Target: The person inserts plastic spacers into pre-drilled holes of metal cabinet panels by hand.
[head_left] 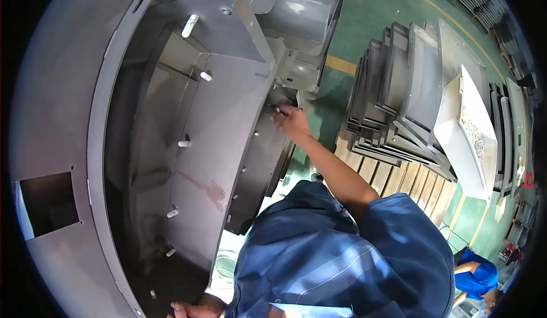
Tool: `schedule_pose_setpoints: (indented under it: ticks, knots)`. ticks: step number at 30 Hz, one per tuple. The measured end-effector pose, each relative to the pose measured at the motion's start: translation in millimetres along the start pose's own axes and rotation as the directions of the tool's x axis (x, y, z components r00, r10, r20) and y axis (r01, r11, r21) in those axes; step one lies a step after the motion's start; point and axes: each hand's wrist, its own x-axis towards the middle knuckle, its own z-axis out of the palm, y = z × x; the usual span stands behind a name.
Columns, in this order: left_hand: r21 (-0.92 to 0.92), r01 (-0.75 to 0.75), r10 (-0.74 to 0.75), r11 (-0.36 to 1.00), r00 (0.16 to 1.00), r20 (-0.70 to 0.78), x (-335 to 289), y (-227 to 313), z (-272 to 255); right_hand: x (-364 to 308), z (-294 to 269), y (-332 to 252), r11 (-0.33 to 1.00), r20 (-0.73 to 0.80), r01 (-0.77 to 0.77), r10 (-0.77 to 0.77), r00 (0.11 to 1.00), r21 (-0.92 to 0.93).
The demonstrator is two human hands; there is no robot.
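My right hand reaches out to the outer side panel of a grey metal cabinet. Its fingers are pinched around a small white plug at that panel. More small pale plugs stick out along the same panel below it. Inside the cabinet, several white cylindrical plugs stand out from the walls; another plug sits midway down. My left hand is at the lower edge, close to the cabinet's near corner; the frame cuts most of its fingers off, so its grip cannot be made out.
Grey metal panels are stacked on a wooden pallet at right. An open white box of small pale pieces leans on them. Further metal housings stand beyond the cabinet. A person in blue is at lower right.
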Motion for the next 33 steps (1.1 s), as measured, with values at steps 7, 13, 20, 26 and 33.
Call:
schedule_pose_setpoints:
  ticks: [7,13,20,26,33]
  knots:
    - [-0.024,-0.019,0.019,1.0,0.999,-0.037,3.8,2.9,8.8,30.9,29.7,17.9,0.916,-0.4,0.185,-0.328,0.856,-0.356]
    - [-0.05,0.068,-0.072,0.996,0.995,-0.071,10.2,7.7,12.0,34.1,33.4,16.0,0.839,-0.378,0.235,-0.448,0.81,-0.491]
    - [-0.056,0.037,-0.041,0.998,0.996,-0.081,6.2,5.2,7.2,32.8,33.8,7.5,0.827,-0.341,0.21,-0.427,0.837,-0.521]
    - [-0.069,0.0,-0.005,0.998,0.998,-0.07,0.7,-1.5,3.1,33.6,25.5,-7.6,0.546,-0.033,0.221,-0.416,0.909,-0.808]
    - [-0.058,-0.055,0.046,0.997,0.988,-0.147,5.4,-3.7,7.1,52.9,29.1,-15.4,0.365,0.118,0.281,-0.409,0.905,-0.888]
